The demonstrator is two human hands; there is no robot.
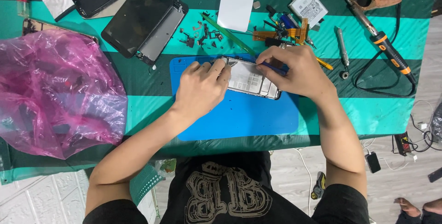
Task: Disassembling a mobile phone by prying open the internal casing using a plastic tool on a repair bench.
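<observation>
Phone frame (pixel 248 80), opened and silver, lies on blue mat (pixel 239 109) at table centre. Left hand (pixel 201 86) grips its left edge, fingers curled. Right hand (pixel 294 69) pinches a thin blue tool (pixel 272 69) against the frame's upper right. Pink plastic bag (pixel 55 90) sits left. Farther back: dark phone screen (pixel 142 19), battery (pixel 308 6), soldering iron (pixel 382 44).

torso: black T-shirt (pixel 225 192) | chest print: pale outlined blocky design, no copy taken | sleeves: short and black, ending above the elbows | forearms: bare | wrists, fingers: no watch, band, ring or glove visible
</observation>
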